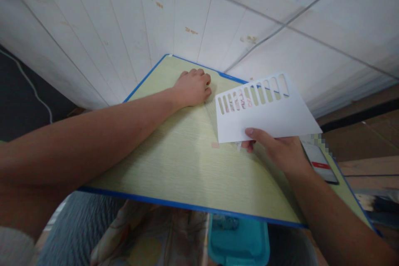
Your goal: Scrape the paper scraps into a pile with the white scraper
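A white card (255,120) with a row of long rounded slots along its far edge is held up over the table by my right hand (274,145). The thumb lies on top of the card and the fingers are underneath. Through some slots, pink and dark patterned bits (243,100) show, too small to make out. My left hand (193,87) rests on the table near its far edge, left of the card, fingers curled inward; whatever they may hold is hidden.
The pale yellow-green table (162,158) has blue edging and meets a white panelled wall (187,20). A phone (321,162) lies by my right forearm. Below the front edge sits a turquoise tub (240,241). A grey cable (280,29) runs up the wall.
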